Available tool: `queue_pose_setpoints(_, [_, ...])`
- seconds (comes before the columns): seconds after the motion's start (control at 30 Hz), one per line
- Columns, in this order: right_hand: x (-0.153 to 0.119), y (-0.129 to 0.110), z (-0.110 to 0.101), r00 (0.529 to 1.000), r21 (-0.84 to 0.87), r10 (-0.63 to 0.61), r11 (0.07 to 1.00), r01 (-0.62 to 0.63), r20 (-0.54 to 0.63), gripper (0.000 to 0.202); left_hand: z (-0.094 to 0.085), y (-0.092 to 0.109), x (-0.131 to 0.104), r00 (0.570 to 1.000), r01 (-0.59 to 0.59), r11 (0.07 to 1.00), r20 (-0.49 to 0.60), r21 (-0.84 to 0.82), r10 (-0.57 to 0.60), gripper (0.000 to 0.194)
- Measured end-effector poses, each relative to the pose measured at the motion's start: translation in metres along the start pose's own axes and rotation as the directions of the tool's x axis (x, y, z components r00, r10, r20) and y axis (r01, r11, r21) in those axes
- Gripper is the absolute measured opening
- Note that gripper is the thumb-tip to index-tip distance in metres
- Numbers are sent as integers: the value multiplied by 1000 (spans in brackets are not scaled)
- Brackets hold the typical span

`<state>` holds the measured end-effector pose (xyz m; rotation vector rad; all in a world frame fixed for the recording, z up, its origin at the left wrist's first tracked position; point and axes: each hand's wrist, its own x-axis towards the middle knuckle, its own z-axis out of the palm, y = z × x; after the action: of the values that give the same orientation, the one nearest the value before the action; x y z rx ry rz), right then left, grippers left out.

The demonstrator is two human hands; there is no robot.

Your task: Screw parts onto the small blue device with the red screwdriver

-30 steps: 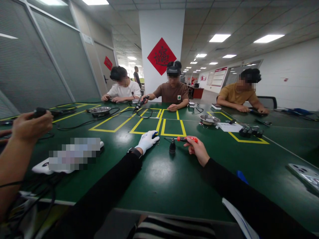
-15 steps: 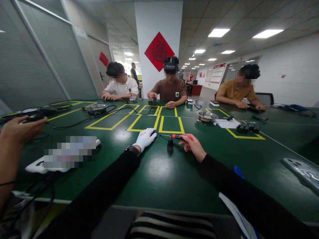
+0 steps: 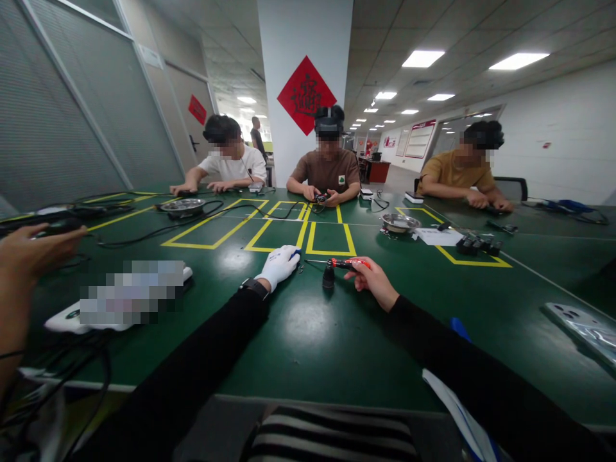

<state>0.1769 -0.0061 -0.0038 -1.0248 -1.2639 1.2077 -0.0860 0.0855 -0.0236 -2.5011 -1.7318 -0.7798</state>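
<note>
Right hand [image 3: 369, 280] closed on red-and-black screwdriver [image 3: 344, 263], level over green counter [image 3: 298, 378], at top of upright black conical part [image 3: 328, 278]. White-gloved left hand [image 3: 279, 265] curled; grip cannot be told. Brown-shirted co-worker [image 3: 323, 168] now uses both hands on black device [image 3: 318, 198]. Red diamond sign [image 3: 307, 96]: black Chinese characters.

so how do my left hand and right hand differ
Your left hand wears a white glove; your right hand is bare. Your left hand is turned palm down; your right hand grips a red-and-black screwdriver. Both extend from black sleeves.

Red-black screwdriver [image 3: 344, 263] level; black piece [image 3: 328, 278] upright.
</note>
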Motion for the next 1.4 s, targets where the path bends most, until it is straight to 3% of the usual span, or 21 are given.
queue_pose_setpoints(1.4, [6,0,-4,997,-67,74,995,-72,31,18,9,-10,4,999,-32,999,-26,-34,31,40])
